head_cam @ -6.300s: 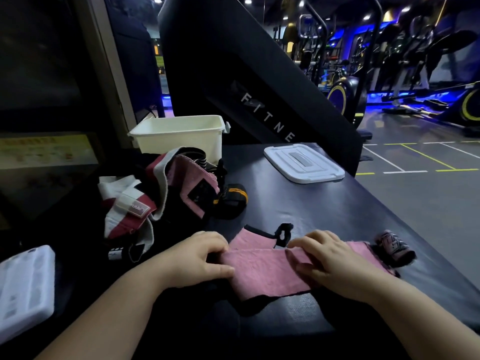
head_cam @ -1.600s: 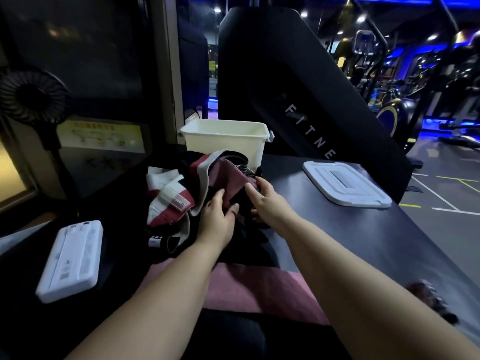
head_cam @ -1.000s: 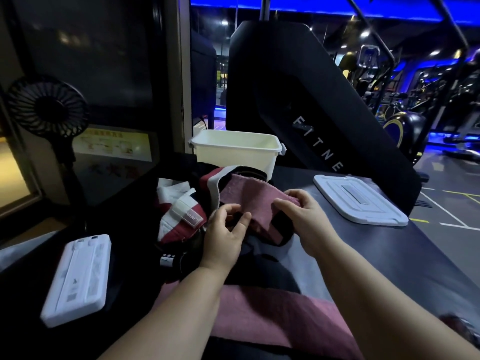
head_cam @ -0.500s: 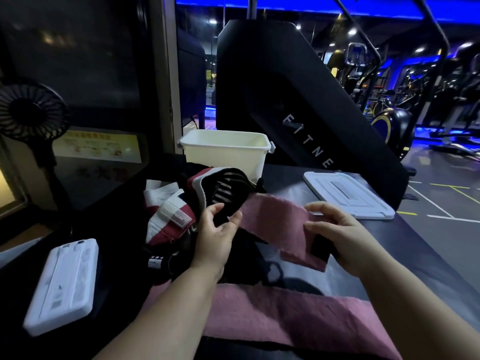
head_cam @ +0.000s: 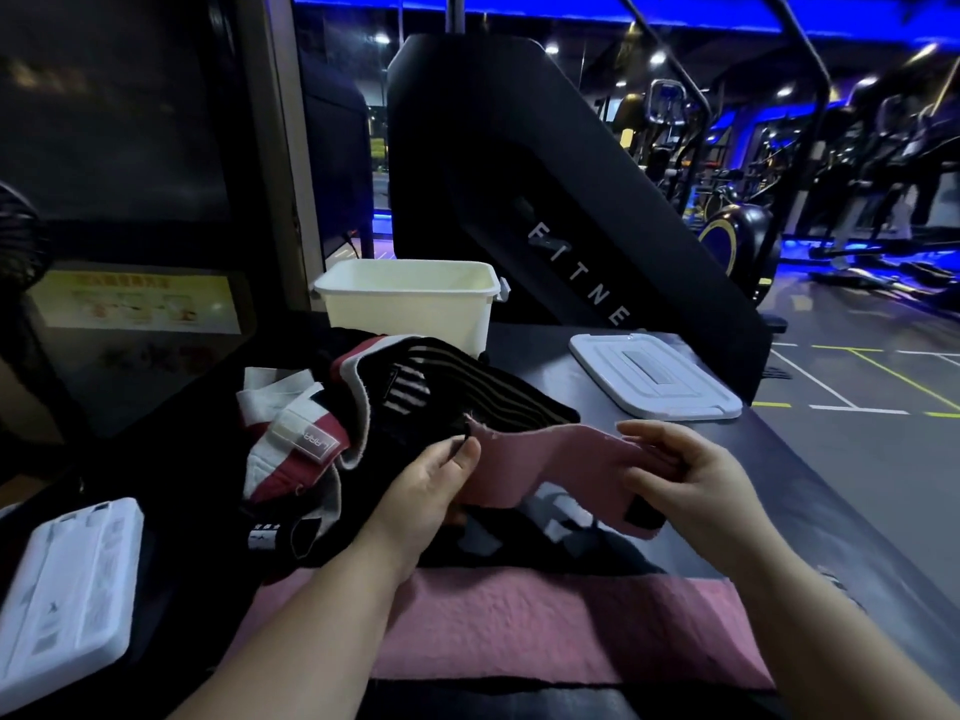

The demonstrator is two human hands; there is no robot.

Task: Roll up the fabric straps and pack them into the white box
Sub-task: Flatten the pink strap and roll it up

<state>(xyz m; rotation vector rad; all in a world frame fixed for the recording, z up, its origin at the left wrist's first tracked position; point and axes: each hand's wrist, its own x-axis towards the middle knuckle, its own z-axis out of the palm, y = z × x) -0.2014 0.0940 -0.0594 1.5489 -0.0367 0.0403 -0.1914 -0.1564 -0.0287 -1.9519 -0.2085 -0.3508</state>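
A pink fabric strap (head_cam: 550, 462) is stretched in the air between my two hands above the black table. My left hand (head_cam: 434, 493) pinches its left end between thumb and fingers. My right hand (head_cam: 691, 485) grips its right end, where a black patch shows. A second pink strap (head_cam: 545, 623) lies flat along the near table edge under my forearms. A heap of straps (head_cam: 332, 433) in black, red and white lies left of centre. The white box (head_cam: 410, 298) stands open behind the heap.
The box's white lid (head_cam: 657, 376) lies flat at the right rear of the table (head_cam: 810, 511). A white flat case (head_cam: 67, 595) sits at the near left. A large black machine panel (head_cam: 545, 210) rises behind the box. The table's right edge drops to the gym floor.
I left the flat pink strap near the edge, reached into the heap and pulled a second pink strap out. It has come free of the heap and now spans both hands.
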